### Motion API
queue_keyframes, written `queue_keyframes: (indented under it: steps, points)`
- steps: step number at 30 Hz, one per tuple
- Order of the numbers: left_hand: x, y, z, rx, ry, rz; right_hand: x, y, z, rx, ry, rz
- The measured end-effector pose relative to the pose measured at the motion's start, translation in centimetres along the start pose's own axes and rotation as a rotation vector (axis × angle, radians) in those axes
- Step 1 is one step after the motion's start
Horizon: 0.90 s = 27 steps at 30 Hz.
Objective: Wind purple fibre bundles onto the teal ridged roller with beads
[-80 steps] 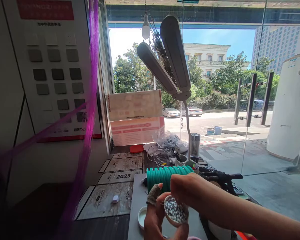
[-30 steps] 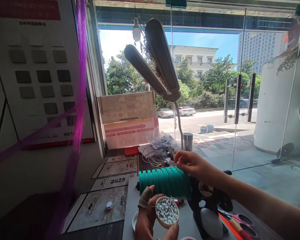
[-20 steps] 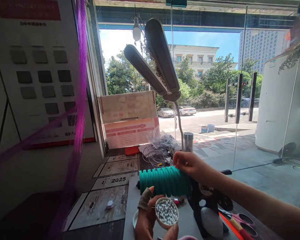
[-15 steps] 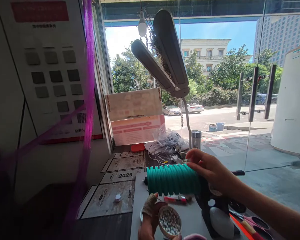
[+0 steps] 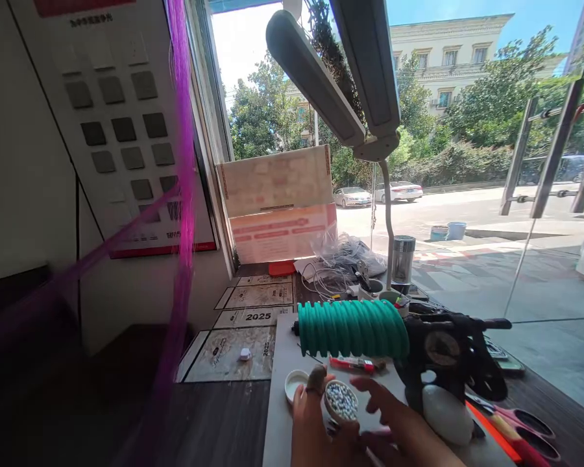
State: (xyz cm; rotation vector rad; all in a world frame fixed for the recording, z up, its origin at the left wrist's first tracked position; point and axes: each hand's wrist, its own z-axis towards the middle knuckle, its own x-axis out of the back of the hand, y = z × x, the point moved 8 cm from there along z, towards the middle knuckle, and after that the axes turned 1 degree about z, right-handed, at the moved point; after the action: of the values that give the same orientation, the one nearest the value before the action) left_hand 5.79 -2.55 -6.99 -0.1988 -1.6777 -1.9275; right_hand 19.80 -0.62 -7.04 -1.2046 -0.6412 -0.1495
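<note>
A small round cup of pale beads (image 5: 341, 401) is held in my left hand (image 5: 314, 425), whose thumb or finger wears a wrapped covering. My right hand (image 5: 387, 412) is just right of the cup, with its fingers apart and nothing visible between them. Above both hands lies a ridged teal cylinder (image 5: 353, 329), fixed sideways to a black device (image 5: 440, 348). Next to my left hand sits a small white dish (image 5: 296, 385), partly hidden by it. Behind the cup is a red and clear tool (image 5: 353, 364).
Scissors (image 5: 525, 418) and an orange-red item (image 5: 491, 431) lie at the right. A two-panel lamp (image 5: 377, 148) rises behind the cylinder, near a metal canister (image 5: 403, 259) and plastic bags (image 5: 353, 256). Purple strands (image 5: 185, 194) hang at the left.
My right hand has left the teal cylinder and come down beside the bead cup. The view has shifted downward and turned, and the small white dish now shows more fully.
</note>
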Motion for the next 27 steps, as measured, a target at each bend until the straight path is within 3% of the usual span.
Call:
queue_keyframes:
  steps: [5,8,14,18,22,25,27]
  points:
    - [-1.4,1.6,0.2,-0.111,0.020,0.159,-0.1,-1.0,1.6,-0.058,-0.028,0.044]
    - [-2.0,2.2,0.1,-0.178,0.041,0.240,0.2,-1.6,1.9,-0.116,-0.018,-0.040]
    - [-2.3,1.6,0.0,-0.207,0.068,0.384,0.8,-2.1,2.4,-0.113,0.059,-0.285]
    - [-2.4,0.9,-0.1,-0.211,0.033,0.357,0.9,-2.7,2.8,-0.075,0.034,-0.347]
    - [-2.5,-0.1,0.0,-0.124,-0.018,0.344,1.2,-0.7,1.0,-0.058,0.015,-0.392]
    - [-2.7,-0.6,-0.1,-0.047,-0.093,0.301,0.9,1.3,-1.9,0.069,0.101,-0.560]
    - [-2.8,-0.2,-0.2,-0.086,-0.147,0.240,0.3,1.9,-3.8,0.183,0.198,-0.697]
